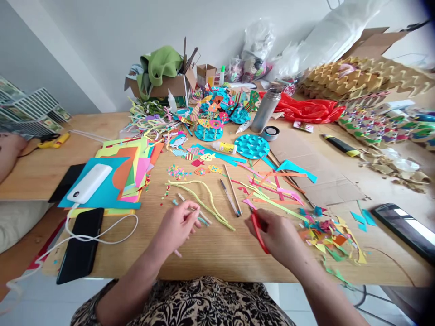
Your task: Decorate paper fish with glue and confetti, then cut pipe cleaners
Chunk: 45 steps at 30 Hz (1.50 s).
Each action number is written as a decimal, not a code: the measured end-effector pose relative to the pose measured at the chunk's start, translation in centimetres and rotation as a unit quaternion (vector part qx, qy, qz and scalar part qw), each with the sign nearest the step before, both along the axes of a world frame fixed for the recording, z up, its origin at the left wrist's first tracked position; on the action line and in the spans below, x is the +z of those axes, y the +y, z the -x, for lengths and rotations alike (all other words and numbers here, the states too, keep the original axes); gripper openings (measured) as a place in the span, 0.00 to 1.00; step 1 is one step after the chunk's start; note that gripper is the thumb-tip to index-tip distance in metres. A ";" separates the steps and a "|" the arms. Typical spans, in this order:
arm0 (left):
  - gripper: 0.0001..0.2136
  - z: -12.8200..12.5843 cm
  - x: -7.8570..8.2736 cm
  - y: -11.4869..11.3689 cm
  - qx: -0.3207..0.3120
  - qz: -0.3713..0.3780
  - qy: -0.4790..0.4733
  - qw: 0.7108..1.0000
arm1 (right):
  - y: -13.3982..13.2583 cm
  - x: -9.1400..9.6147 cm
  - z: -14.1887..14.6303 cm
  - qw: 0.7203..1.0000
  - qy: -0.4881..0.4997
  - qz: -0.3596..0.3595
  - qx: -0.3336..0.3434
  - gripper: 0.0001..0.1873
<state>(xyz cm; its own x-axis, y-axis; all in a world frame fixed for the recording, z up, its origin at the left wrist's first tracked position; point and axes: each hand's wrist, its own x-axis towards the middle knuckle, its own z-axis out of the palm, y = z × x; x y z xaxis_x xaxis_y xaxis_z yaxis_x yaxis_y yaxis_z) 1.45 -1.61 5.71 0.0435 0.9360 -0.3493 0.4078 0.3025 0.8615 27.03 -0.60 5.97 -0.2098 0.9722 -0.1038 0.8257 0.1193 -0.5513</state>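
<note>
My right hand [275,231] grips a pair of red-handled scissors [258,232] over the near part of the table; the hand hides much of them. To the left, my left hand [178,226] is closed, thumb against fingers, and whatever it may hold is too small to make out. A white fuzzy strip [205,218] and bits of blue lie behind or beneath those fingers. Two yellow-green pipe cleaners [211,199] curve across the tabletop between my hands. Just beyond them, a pen [228,195] and a thin wooden stick [233,188] lie side by side.
Paper scraps [328,237] lie to the right, near a phone [408,226]. Coloured sheets [98,174] carry a white power bank [90,183] at left. Behind are paper fish [208,157], a glue bottle [224,147] and a metal flask [267,111]. Another person's arm [10,154] rests far left.
</note>
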 end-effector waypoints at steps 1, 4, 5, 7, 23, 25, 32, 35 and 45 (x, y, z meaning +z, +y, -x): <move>0.11 0.8 -0.4 -0.4 0.012 -0.002 0.009 1.000 | 0.5 -0.1 1.4 0.999 -0.035 -0.008 0.028 0.16; 0.07 2.1 -1.5 -0.9 0.034 -0.058 0.048 0.997 | 1.7 -0.4 5.2 0.986 -0.140 -0.017 0.090 0.12; 0.06 2.3 -1.8 -1.0 0.032 -0.080 0.068 0.994 | 2.0 -0.5 6.1 0.980 -0.169 -0.014 0.100 0.12; 0.06 2.7 -2.1 -1.0 0.023 -0.117 0.117 0.986 | 2.5 -0.6 7.5 0.972 -0.209 -0.009 0.109 0.11; 0.09 3.2 -2.2 -0.6 0.061 -0.228 0.092 0.967 | 3.2 -2.1 10.2 0.965 -0.223 -0.045 0.134 0.12; 0.13 3.1 -2.0 -0.6 0.060 -0.177 0.044 0.981 | 3.2 -1.5 9.6 0.973 -0.184 -0.052 0.131 0.11; 0.20 2.0 -2.0 -0.7 0.044 0.028 -0.215 0.975 | 3.7 -0.5 8.2 0.985 0.065 0.072 0.143 0.11; 0.22 1.4 -2.1 -0.1 0.108 0.064 -0.343 0.931 | 4.1 -0.4 7.9 0.959 0.164 0.180 0.146 0.11; 0.11 2.0 -0.3 3.6 0.256 0.009 -0.496 0.830 | 3.9 1.0 6.5 0.920 0.241 0.256 0.170 0.16</move>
<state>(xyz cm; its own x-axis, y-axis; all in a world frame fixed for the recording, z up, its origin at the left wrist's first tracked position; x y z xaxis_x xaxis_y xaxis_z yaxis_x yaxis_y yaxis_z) -0.52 2.02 5.39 -0.0830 0.9154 -0.3940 -0.6845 0.2350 0.6901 20.56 3.33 6.93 -0.6350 0.6907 -0.3461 0.4337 -0.0520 -0.8996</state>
